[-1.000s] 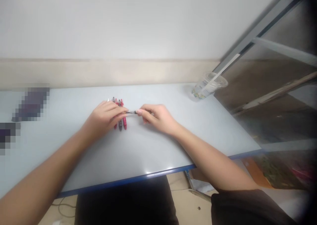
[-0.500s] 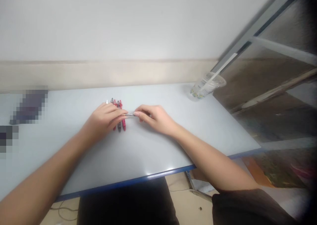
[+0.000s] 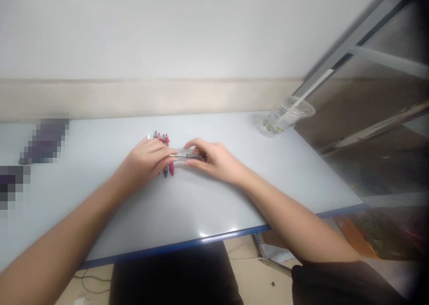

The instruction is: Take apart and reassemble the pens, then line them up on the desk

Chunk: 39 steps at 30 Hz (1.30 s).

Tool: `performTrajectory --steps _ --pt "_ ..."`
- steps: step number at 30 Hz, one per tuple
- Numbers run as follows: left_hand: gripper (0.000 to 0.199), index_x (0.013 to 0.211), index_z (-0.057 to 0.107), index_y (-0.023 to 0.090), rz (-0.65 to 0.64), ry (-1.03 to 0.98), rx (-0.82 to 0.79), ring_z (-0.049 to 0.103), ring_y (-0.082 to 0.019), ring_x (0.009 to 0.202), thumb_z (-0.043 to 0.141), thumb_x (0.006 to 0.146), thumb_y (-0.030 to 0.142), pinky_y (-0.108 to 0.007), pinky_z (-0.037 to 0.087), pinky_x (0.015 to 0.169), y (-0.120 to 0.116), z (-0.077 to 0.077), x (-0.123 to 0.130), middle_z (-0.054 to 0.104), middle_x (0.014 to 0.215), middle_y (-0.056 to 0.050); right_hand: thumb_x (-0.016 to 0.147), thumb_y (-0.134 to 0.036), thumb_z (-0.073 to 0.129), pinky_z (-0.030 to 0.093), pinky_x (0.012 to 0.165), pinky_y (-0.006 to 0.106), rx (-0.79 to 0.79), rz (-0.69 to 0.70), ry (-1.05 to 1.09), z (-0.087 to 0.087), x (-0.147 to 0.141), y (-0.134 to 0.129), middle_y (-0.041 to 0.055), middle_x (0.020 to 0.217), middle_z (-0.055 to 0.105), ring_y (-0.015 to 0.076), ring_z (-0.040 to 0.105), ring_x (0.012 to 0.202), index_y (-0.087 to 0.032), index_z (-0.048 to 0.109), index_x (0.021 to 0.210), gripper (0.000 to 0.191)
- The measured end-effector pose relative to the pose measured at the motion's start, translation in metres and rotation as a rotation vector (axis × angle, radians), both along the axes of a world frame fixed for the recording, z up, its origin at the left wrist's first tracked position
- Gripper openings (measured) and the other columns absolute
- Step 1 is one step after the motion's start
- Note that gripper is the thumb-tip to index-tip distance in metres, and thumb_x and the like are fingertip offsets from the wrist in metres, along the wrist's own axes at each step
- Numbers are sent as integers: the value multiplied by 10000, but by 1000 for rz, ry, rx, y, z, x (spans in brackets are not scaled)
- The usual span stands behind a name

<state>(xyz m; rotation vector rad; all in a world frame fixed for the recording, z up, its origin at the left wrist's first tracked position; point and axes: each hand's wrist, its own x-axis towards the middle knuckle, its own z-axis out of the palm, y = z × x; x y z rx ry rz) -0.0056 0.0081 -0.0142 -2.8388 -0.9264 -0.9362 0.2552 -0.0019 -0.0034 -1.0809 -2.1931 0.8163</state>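
Note:
My left hand (image 3: 147, 159) is closed, with thumb and fingertips pinching the silvery end of a slim pen (image 3: 191, 156). The pen lies level and points right, its dark grey part reaching in among the fingers of my right hand (image 3: 217, 161). There, thumb and index finger stand apart on either side of the pen; whether the other fingers touch it I cannot tell. Under and behind my left hand lies a row of several click pens, among them a red pen (image 3: 172, 168) and a dark grey pen (image 3: 165, 173). My left hand covers their middles.
A clear plastic cup (image 3: 284, 115) with a coloured print stands at the table's back right, by a framed glass panel (image 3: 378, 130). The white table (image 3: 214, 202) has a blue front edge and meets the wall behind. Blurred-out dark items (image 3: 47, 139) are at the far left.
The right thumb and index finger have parted and moved slightly right along the pen, baring its dark grey part. My left hand keeps its pinch. The whole view has shifted slightly.

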Motion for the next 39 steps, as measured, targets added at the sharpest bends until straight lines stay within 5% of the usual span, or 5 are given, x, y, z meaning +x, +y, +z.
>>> performTrajectory --steps 10,19,25,32,39 --pt "285 1032 757 236 -18 17 -59 670 -196 843 503 1116 334 -350 492 805 0 1 -2 773 886 -30 1084 -387 553 410 735 290 53 65 -94 -4 2 2 34 856 691 166 583 731 -199 671 1010 234" --pt "255 970 706 209 -75 97 113 585 -171 749 518 1116 300 -328 466 735 0 7 -3 716 794 -16 1140 -417 397 423 702 264 -232 175 -55 4 1 1 -21 665 649 124 529 597 -177 691 968 417" --pt "303 896 679 193 -89 90 94 588 -172 729 503 1120 295 -323 451 722 3 0 -2 688 776 -25 1040 -439 643 413 680 251 -8 59 -60 -4 2 2 2 814 687 133 550 668 -183 671 1087 262" --pt "330 875 646 183 -93 64 55 567 -159 724 463 1132 279 -294 469 772 -1 5 3 641 755 -17 1122 -420 460 431 757 287 198 52 -140 2 2 -1 79 909 754 188 643 786 -181 729 1053 366" --pt "329 943 719 201 -15 23 12 620 -183 775 482 1126 338 -339 495 835 -2 2 4 717 801 -40 1112 -421 439 398 653 274 0 4 -122 7 1 -5 -15 629 620 131 519 558 -200 661 832 420"
